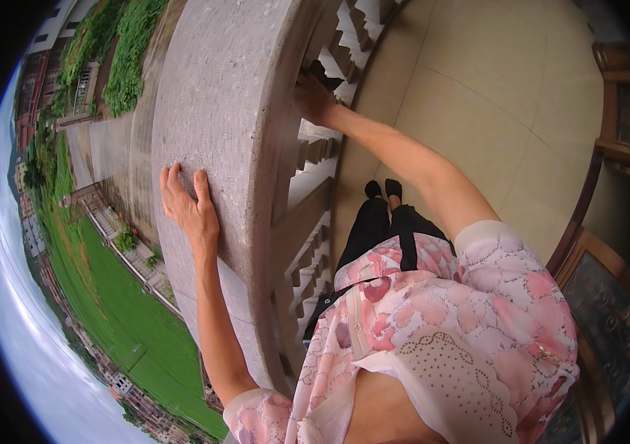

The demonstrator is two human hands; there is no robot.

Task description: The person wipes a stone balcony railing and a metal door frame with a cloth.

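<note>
My left hand (190, 208) rests flat on the broad top of a stone balustrade (209, 111), its fingers a little apart and nothing held in them. Under the rail's inner edge, my right hand (315, 97) reaches in beside the stone balusters (351, 28). It grips a dark cloth (326, 75), part of which sticks out past the fingers. Shadow and the rail hide some of the right fingers.
Beige floor tiles (470, 105) lie on the inner side, under my feet in dark shoes (382, 190). Wooden chairs (609, 311) with dark patterned backs stand at the right. Beyond the balustrade are a paved yard (121, 144), a green field (143, 322) and distant buildings.
</note>
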